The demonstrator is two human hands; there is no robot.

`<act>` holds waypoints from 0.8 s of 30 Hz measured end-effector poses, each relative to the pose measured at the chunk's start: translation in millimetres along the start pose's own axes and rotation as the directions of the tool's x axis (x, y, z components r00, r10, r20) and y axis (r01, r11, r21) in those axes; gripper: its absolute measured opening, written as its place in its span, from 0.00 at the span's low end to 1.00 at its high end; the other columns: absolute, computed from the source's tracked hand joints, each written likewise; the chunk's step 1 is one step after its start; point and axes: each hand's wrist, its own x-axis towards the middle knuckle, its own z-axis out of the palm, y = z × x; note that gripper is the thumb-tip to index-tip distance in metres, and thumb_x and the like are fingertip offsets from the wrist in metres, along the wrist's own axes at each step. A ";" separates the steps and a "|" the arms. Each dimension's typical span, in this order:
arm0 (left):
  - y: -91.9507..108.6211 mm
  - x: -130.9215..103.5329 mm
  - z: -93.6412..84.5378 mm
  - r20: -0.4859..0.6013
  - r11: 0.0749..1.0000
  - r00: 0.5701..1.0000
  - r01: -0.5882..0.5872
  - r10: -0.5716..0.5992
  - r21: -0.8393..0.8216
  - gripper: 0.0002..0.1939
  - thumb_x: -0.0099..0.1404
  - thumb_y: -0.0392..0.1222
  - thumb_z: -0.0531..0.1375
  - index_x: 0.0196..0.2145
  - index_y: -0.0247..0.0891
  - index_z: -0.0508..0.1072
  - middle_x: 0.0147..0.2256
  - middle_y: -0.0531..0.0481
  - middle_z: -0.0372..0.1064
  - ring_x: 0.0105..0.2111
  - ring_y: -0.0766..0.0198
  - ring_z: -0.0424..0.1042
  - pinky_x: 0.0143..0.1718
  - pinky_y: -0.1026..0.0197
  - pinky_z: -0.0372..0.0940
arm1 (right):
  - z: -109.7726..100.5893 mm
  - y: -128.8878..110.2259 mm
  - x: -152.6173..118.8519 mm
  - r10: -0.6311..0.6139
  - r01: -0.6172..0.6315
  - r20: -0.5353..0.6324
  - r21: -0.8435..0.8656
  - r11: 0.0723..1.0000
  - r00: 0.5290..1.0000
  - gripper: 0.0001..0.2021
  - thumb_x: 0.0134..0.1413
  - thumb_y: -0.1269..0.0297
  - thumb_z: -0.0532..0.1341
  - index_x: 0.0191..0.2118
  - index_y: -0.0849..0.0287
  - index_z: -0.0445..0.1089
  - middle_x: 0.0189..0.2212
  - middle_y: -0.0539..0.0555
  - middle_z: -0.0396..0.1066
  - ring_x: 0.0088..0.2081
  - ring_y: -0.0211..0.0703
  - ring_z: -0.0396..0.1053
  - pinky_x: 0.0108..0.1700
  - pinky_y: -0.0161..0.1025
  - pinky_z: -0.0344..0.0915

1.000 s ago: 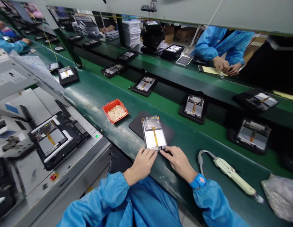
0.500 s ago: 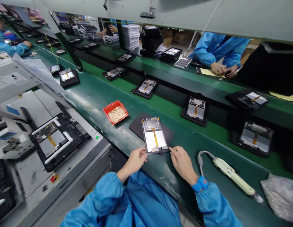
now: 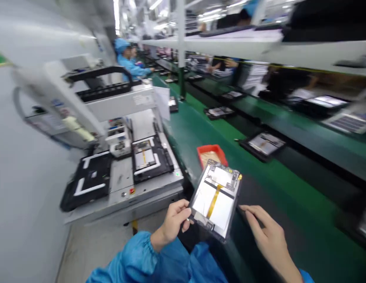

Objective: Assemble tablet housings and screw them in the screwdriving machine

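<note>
An opened tablet (image 3: pixel 214 196) with a white battery area and an orange ribbon hangs tilted above the bench edge. My left hand (image 3: pixel 175 222) pinches its lower left corner between thumb and fingers. Just off the tablet's right side is my right hand (image 3: pixel 265 232), thumb and index finger close together; whatever is between them is too small to make out. Behind the tablet's top edge stands a red tray (image 3: pixel 212 148) of beige pieces, partly covered by it.
At the left is a machine with a white-framed fixture (image 3: pixel 146 157) bearing another opened tablet, and a second black fixture (image 3: pixel 91 177). More opened tablets (image 3: pixel 264 143) lie along the green line. A person in blue (image 3: pixel 130 61) is further back.
The view has swung left towards the machine. The tablet has risen off the dark pad in my left hand, and my right hand has come away from its edge.
</note>
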 end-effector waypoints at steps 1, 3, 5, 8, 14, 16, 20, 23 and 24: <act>6.7 -9.8 -24.8 -0.083 0.999 0.996 -0.033 0.032 -0.006 0.20 0.60 0.57 0.64 0.32 0.34 0.71 0.21 0.52 0.69 0.11 0.75 0.56 0.13 0.69 0.47 | 23.1 -10.3 26.2 -0.046 0.046 0.026 0.015 0.999 0.999 0.11 0.64 0.57 0.56 0.41 0.53 0.75 0.41 0.56 0.75 0.43 0.51 0.73 0.43 0.43 0.69; 17.3 -32.2 -70.8 -0.262 0.995 0.961 -0.096 0.093 0.000 0.20 0.61 0.57 0.64 0.32 0.35 0.70 0.20 0.54 0.68 0.11 0.76 0.54 0.13 0.70 0.46 | 80.4 -40.1 77.9 -0.170 0.163 0.110 0.070 0.984 0.979 0.11 0.65 0.59 0.55 0.42 0.54 0.74 0.41 0.56 0.75 0.43 0.50 0.73 0.45 0.44 0.68; 24.8 -55.6 -109.0 -0.434 0.989 0.890 -0.145 0.138 0.016 0.19 0.61 0.57 0.64 0.31 0.36 0.70 0.20 0.55 0.67 0.12 0.77 0.53 0.14 0.70 0.46 | 148.4 -81.0 123.5 -0.309 0.288 0.220 0.123 0.950 0.925 0.11 0.65 0.63 0.53 0.44 0.55 0.73 0.42 0.57 0.75 0.44 0.49 0.72 0.48 0.45 0.68; 32.9 -85.2 -150.1 -0.649 0.980 0.742 -0.200 0.165 0.021 0.19 0.58 0.57 0.66 0.31 0.37 0.70 0.21 0.56 0.66 0.14 0.76 0.54 0.15 0.71 0.47 | 255.5 -149.3 177.0 -0.395 0.422 0.344 -0.004 0.907 0.852 0.14 0.62 0.69 0.53 0.49 0.59 0.71 0.45 0.60 0.73 0.50 0.50 0.69 0.53 0.45 0.64; 38.6 -114.4 -189.9 -0.831 0.952 0.545 -0.298 0.108 -0.071 0.20 0.52 0.56 0.70 0.32 0.39 0.73 0.23 0.56 0.67 0.15 0.75 0.54 0.16 0.70 0.50 | 405.5 -232.6 234.5 -0.329 0.439 0.425 -0.192 0.878 0.843 0.22 0.56 0.66 0.61 0.56 0.67 0.64 0.56 0.70 0.64 0.57 0.60 0.60 0.60 0.53 0.53; 37.6 -116.2 -196.5 -0.848 0.943 0.523 -0.317 0.083 -0.104 0.20 0.51 0.56 0.71 0.33 0.41 0.73 0.23 0.56 0.68 0.15 0.75 0.54 0.16 0.70 0.51 | 426.1 -239.3 240.8 -0.306 0.420 0.412 -0.221 0.880 0.858 0.25 0.54 0.67 0.63 0.57 0.68 0.63 0.59 0.73 0.60 0.61 0.63 0.55 0.62 0.58 0.47; 39.9 -107.4 -204.7 -0.846 0.939 0.525 -0.326 0.087 -0.106 0.19 0.52 0.56 0.70 0.33 0.40 0.74 0.23 0.56 0.67 0.15 0.75 0.54 0.17 0.70 0.51 | 435.4 -245.5 245.8 -0.285 0.392 0.391 -0.228 0.891 0.875 0.26 0.49 0.70 0.64 0.56 0.67 0.64 0.63 0.72 0.56 0.64 0.64 0.51 0.64 0.60 0.42; 47.0 -90.0 -210.4 -0.829 0.941 0.547 -0.328 0.117 -0.083 0.19 0.54 0.56 0.69 0.32 0.38 0.73 0.20 0.57 0.65 0.15 0.75 0.53 0.16 0.70 0.51 | 421.6 -250.1 256.8 -0.261 0.347 0.359 -0.199 0.917 0.896 0.24 0.51 0.69 0.61 0.55 0.67 0.65 0.64 0.70 0.56 0.62 0.62 0.55 0.63 0.55 0.48; 49.6 -81.9 -213.2 -0.817 0.942 0.561 -0.327 0.130 -0.074 0.18 0.55 0.55 0.69 0.32 0.38 0.72 0.20 0.57 0.64 0.15 0.76 0.53 0.16 0.71 0.50 | 413.4 -250.0 263.4 -0.246 0.323 0.348 -0.185 0.928 0.905 0.22 0.52 0.68 0.60 0.55 0.67 0.66 0.63 0.70 0.58 0.61 0.61 0.57 0.61 0.53 0.52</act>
